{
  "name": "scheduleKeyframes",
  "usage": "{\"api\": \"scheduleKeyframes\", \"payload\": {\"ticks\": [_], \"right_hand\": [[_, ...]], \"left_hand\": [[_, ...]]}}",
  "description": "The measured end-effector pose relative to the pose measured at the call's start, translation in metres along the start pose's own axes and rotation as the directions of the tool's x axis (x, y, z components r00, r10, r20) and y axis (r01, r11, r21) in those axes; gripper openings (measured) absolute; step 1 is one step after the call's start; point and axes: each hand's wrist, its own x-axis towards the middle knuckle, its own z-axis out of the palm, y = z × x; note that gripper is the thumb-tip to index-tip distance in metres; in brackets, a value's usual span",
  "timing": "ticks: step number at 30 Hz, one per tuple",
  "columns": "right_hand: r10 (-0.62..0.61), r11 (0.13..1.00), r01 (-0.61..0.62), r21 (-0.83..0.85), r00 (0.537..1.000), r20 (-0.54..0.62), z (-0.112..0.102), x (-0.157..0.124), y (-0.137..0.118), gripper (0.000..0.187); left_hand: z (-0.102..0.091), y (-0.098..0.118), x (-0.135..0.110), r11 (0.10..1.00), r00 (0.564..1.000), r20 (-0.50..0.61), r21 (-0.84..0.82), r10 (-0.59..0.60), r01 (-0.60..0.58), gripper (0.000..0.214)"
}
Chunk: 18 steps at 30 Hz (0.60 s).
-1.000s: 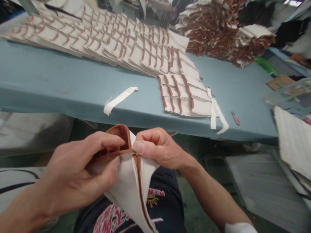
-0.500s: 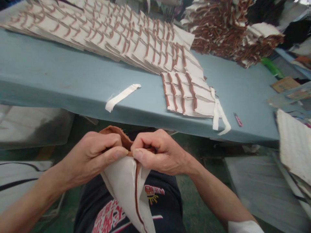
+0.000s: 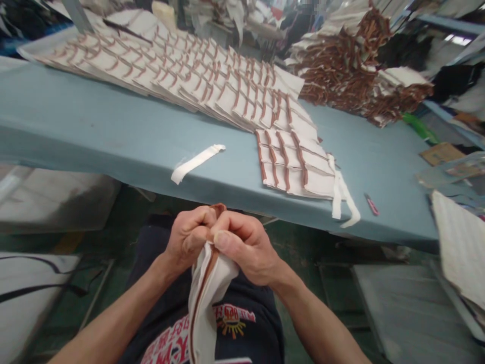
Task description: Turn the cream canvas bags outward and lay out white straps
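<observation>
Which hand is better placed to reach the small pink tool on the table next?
Probably the right hand: it is nearer the pink tool, which lies to its right on the table. The left hand is farther off; both pinch the cloth piece, so the left might hold it alone.

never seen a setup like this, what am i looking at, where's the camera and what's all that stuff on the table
There's no machine here, just a person's bare hands. The camera is worn on that person's head and looks forward and down. The left hand and right hand are close together, pinching the top of a white cloth piece with a brown strip, which hangs down over the lap. On the blue table lie overlapping rows of brown-edged white pieces, a smaller batch nearer the person, a loose white strip and a small pink tool. A tall heap stands farther back.
</observation>
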Motion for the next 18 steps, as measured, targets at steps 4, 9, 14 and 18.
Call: {"api": "scheduleKeyframes", "payload": {"ticks": [4,9,14,18], "right_hand": [[0.011,0.98,0.024,-0.199,0.985,0.173,-0.023,-0.003,-0.021,0.036],[-0.049,0.846,0.208,-0.491,0.947,0.317,-0.035,0.004,-0.057,0.021],[-0.054,0.753,0.287,-0.592,0.924,0.379,-0.036,0.019,-0.069,0.025],[-0.097,0.736,0.326,-0.594,0.918,0.383,-0.039,0.024,-0.065,0.027]], "left_hand": [[-0.022,0.002,0.006,0.999,0.998,0.056,-0.025,0.023,-0.022,0.076],[-0.053,0.027,0.018,1.0,0.976,0.216,0.01,0.011,-0.014,0.082],[-0.061,0.063,0.032,0.995,0.935,0.351,0.096,-0.044,0.01,0.068],[-0.061,0.077,0.035,0.985,0.909,0.401,0.165,-0.111,0.048,0.055]]}}
